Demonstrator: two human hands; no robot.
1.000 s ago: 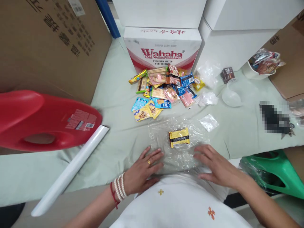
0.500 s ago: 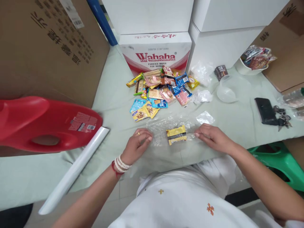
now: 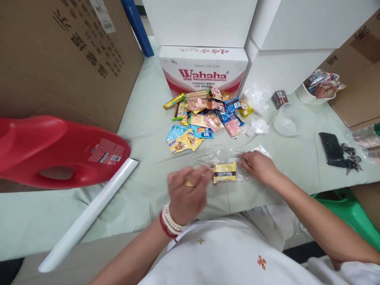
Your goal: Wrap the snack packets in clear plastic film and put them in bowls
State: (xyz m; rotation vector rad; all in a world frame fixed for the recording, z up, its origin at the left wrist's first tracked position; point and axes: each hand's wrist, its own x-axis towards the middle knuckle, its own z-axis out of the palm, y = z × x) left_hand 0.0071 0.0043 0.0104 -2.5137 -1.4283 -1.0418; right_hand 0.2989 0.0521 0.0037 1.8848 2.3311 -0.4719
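A yellow snack packet [image 3: 225,172] with a dark band lies on a sheet of clear plastic film [image 3: 202,157] near the table's front edge. My left hand [image 3: 190,190], smeared by motion, is raised just left of the packet; whether its fingers hold anything is hidden. To the packet's right, my right hand [image 3: 259,168] has its fingers bent together on the film's edge. Behind the film, yellow biscuit packets [image 3: 179,145] and a blue packet [image 3: 203,132] lie at the front of a heap of wrapped snacks [image 3: 207,111].
A Wahaha carton [image 3: 203,75] stands behind the heap. Crumpled clear plastic [image 3: 257,127], a clear bowl [image 3: 285,120], a white tub of packets [image 3: 316,96] and a black case with keys [image 3: 331,148] are on the right. A white roll [image 3: 89,215] and a red plastic object [image 3: 59,152] occupy the left.
My left hand has left the film's left side and moved right, up over the table's front. My right hand stays at the film's right side. The packet now lies straighter, and the view has shifted slightly.
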